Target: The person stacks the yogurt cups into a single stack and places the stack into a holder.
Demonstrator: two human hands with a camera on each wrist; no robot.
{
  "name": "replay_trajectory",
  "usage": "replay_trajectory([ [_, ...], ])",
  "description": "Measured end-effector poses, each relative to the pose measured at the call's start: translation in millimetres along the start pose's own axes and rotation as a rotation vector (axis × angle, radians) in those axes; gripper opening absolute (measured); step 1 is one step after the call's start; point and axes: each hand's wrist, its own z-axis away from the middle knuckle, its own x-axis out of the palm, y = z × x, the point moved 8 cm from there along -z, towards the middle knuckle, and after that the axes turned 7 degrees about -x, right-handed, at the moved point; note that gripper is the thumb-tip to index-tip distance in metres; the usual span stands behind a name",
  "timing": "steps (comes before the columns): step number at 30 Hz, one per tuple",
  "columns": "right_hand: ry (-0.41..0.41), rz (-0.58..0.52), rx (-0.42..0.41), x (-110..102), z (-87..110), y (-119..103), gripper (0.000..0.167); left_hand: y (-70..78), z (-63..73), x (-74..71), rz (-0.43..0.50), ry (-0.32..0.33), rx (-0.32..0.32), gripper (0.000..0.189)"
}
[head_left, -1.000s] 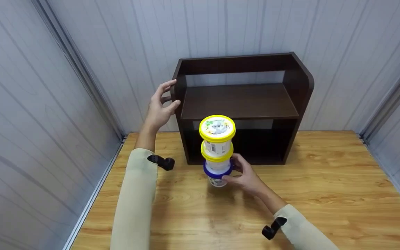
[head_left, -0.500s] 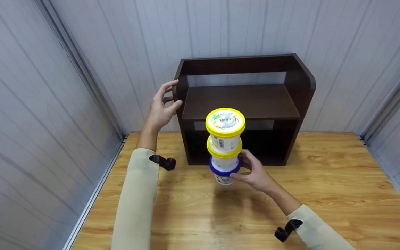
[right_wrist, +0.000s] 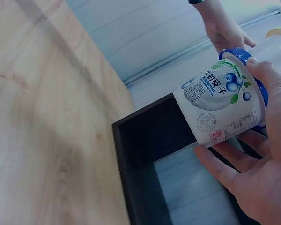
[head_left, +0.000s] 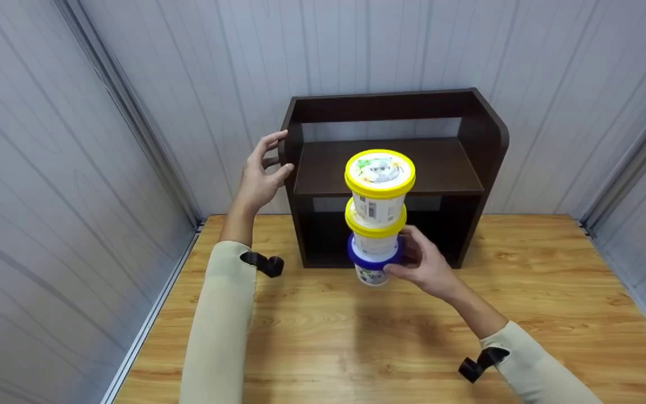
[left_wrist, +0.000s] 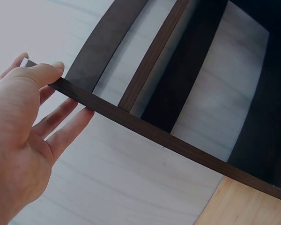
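Note:
Three lidded tubs stand stacked upright in the air before a dark brown shelf unit (head_left: 390, 165). My right hand (head_left: 427, 269) grips the lowest tub (right_wrist: 220, 101), a white one with a blue lid and blueberries printed on its side. On it rest a middle tub (head_left: 374, 244) with a yellow lid and a top tub (head_left: 380, 174), also yellow-lidded. My left hand (head_left: 261, 177) holds the front edge of the shelf's left side panel, thumb on one face and fingers on the other, as the left wrist view shows around the panel edge (left_wrist: 131, 123).
The shelf unit stands on a wood-grain table (head_left: 323, 331) against a pale panelled wall (head_left: 368, 45). Its upper board (head_left: 323, 163) lies behind the stack, with a dark lower compartment (head_left: 323, 235) beneath. Another wall (head_left: 76, 224) rises at the left.
My right hand has raised the stack of tubs and carried it to the right, nearer the level of the upper board. The left hand keeps its hold on the side panel.

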Motion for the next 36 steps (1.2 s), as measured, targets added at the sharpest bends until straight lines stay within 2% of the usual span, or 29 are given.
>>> replay_trajectory([
  [9, 0.076, 0.042, 0.031, -23.6, -16.9, -19.0, 0.073, -1.6, -2.7, 2.0, 0.003, 0.001, -0.001, 0.064],
  [18, 0.091, 0.085, 0.015, -38.7, -32.2, -37.4, 0.074, -1.0, -2.5, 0.9, -0.008, 0.015, 0.004, 0.064],
  [26, 0.122, 0.012, 0.026, -49.5, -45.6, -50.2, 0.078, -1.7, -3.6, 0.3, -0.004, 0.013, 0.011, 0.064],
  [36, 0.158, -0.010, 0.042, -58.8, -68.8, -58.8, 0.076, -2.2, -2.9, -2.8, 0.004, 0.017, 0.023, 0.064],
])
